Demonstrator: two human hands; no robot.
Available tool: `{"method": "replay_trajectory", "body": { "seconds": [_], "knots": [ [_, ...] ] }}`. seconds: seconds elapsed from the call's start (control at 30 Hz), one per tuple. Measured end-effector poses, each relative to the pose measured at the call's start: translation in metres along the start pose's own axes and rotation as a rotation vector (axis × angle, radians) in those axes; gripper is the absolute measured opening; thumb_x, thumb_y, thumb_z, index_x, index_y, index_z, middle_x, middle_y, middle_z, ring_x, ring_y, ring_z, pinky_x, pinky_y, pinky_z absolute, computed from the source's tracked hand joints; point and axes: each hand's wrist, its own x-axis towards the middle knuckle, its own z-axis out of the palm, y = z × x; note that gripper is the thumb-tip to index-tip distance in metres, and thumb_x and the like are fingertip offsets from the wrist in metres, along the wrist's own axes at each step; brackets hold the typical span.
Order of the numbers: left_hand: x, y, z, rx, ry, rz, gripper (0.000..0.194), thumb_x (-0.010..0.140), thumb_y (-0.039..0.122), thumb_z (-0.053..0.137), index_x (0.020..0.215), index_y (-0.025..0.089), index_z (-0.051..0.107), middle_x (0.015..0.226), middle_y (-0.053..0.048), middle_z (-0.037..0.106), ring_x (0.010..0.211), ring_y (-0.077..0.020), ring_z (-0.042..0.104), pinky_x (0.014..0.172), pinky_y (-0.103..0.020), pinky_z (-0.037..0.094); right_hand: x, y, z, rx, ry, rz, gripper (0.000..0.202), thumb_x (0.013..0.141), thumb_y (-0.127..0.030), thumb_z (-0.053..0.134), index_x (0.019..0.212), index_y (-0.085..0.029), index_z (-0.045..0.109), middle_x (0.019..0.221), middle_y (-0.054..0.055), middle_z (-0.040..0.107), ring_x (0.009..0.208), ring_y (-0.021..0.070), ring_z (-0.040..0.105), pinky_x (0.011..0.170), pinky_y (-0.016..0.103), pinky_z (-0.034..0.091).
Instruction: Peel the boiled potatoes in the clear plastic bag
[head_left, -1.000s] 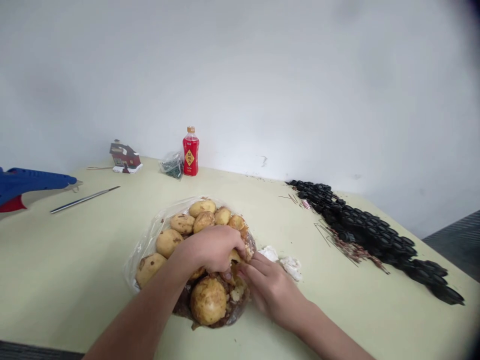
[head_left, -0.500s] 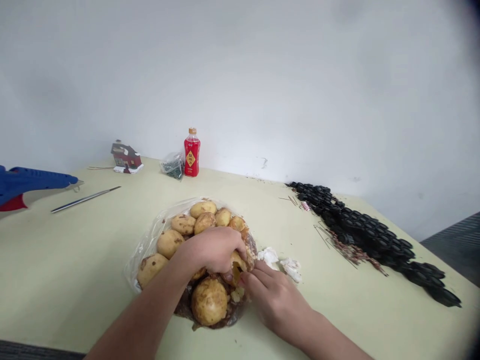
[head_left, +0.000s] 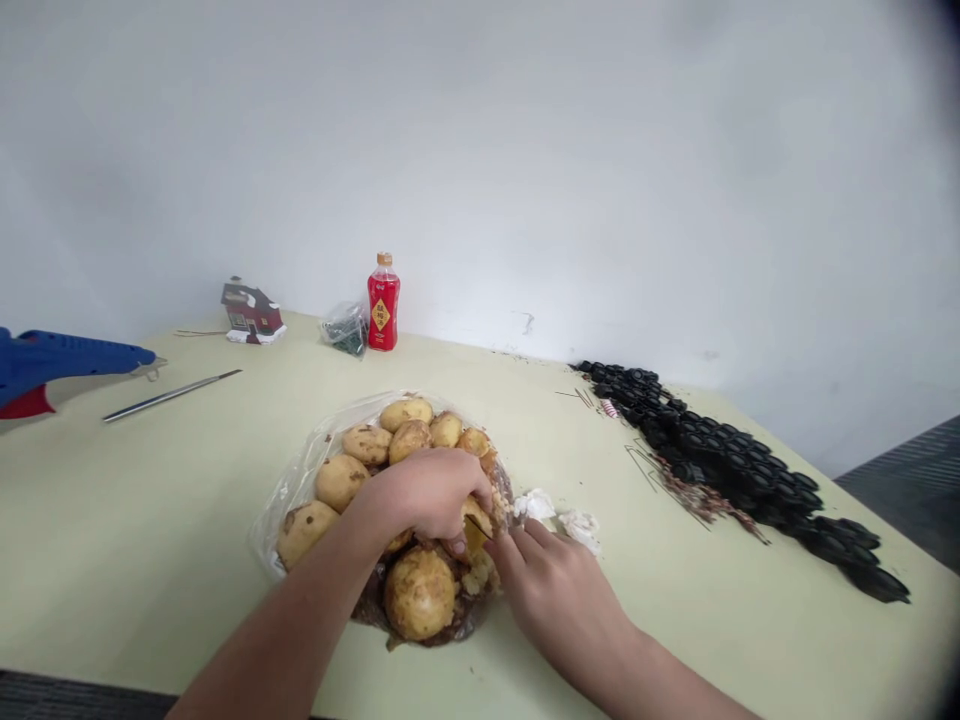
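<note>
Bench: the pale surface that carries all the objects listed below.
Round potato: the whole specimen, lying at the near side of the clear plastic bag, beside the opened potato.
Right grip: a bare hand, fingers closed in a pinch on a thin dark tool, which reaches to the opened potato.
Opened potato: a yellow, hollowed piece over the right part of the bag, between the two hands.
Left grip: a bare hand, curled from above, thumb and fingers closed about the opened potato.
Other potatoes: yellow and brown-marked, grouped on the bag left of and beyond the left grip.
White tissues: two crumpled pieces, just right of the bag.
Black pots: a long overlapping row at right; bent wires lie alongside.
Metal tool: slender, at left, near the blue glue gun.
Model house: small, red-walled, at far left.
Red bottle: upright, beside a small bag with green contents.
Wall: pale, behind the bench.
</note>
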Motion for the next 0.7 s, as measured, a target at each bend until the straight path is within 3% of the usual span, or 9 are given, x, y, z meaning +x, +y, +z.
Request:
{"method": "replay_trajectory", "body": {
  "seconds": [0.1, 0.17, 0.33, 0.5, 0.57, 0.7],
  "knots": [
    [0.0, 0.001, -0.001, 0.005, -0.002, -0.007, 0.063, 0.064, 0.016, 0.089, 0.123, 0.033, 0.074, 0.127, 0.0, 0.07, 0.117, -0.025, 0.063, 0.101, -0.035, 0.048, 0.007, -0.004, -0.005, -0.104, -0.12, -0.024, 0.024, 0.064, 0.004, 0.059, 0.073, -0.018, 0.055, 0.064, 0.003, 0.056, 0.057, 0.0199, 0.053, 0.044, 0.031, 0.034],
    [0.001, 0.0, 0.0, 0.0, -0.006, -0.005, 0.064, 0.064, 0.015, 0.089, 0.123, 0.034, 0.074, 0.128, 0.0, 0.07, 0.116, -0.0244, 0.064, 0.1, -0.035, 0.048, 0.01, -0.008, -0.005, -0.163, -0.168, -0.017, 0.025, 0.059, 0.002, 0.062, 0.074, -0.016, 0.057, 0.064, 0.004, 0.057, 0.057, 0.0215, 0.055, 0.041, 0.032, 0.034],
    [0.002, -0.003, 0.002, 0.01, 0.01, 0.002, 0.066, 0.064, 0.017, 0.088, 0.125, 0.035, 0.073, 0.13, 0.0, 0.069, 0.117, -0.0253, 0.063, 0.096, -0.035, 0.049, 0.011, -0.016, 0.0, -0.223, -0.274, -0.092, 0.02, 0.062, -0.001, 0.063, 0.076, -0.014, 0.06, 0.065, 0.007, 0.059, 0.057, 0.0231, 0.056, 0.041, 0.031, 0.039],
    [0.001, -0.001, 0.002, 0.016, 0.005, -0.001, 0.067, 0.061, 0.017, 0.089, 0.124, 0.034, 0.074, 0.128, 0.0, 0.07, 0.112, -0.0246, 0.064, 0.093, -0.035, 0.05, 0.015, -0.009, -0.006, -0.16, -0.461, -0.235, 0.016, 0.071, -0.003, 0.065, 0.074, -0.017, 0.057, 0.065, 0.009, 0.06, 0.062, 0.0239, 0.059, 0.044, 0.031, 0.039],
    [0.001, -0.002, 0.002, 0.024, 0.012, 0.019, 0.063, 0.063, 0.018, 0.088, 0.122, 0.035, 0.075, 0.124, 0.0, 0.071, 0.11, -0.0248, 0.065, 0.09, -0.034, 0.05, 0.017, -0.007, -0.008, -0.17, -0.435, -0.24, 0.014, 0.077, -0.004, 0.064, 0.077, -0.017, 0.056, 0.066, 0.009, 0.06, 0.063, 0.024, 0.059, 0.045, 0.031, 0.039],
    [0.002, -0.005, 0.005, 0.032, 0.041, 0.057, 0.054, 0.067, 0.02, 0.085, 0.118, 0.035, 0.076, 0.118, 0.0, 0.073, 0.107, -0.0257, 0.067, 0.086, -0.035, 0.051, 0.018, -0.008, -0.002, -0.223, -0.203, -0.156, 0.013, 0.08, -0.001, 0.055, 0.08, -0.014, 0.057, 0.065, 0.008, 0.056, 0.059, 0.0228, 0.054, 0.046, 0.033, 0.037]
  ]
}}
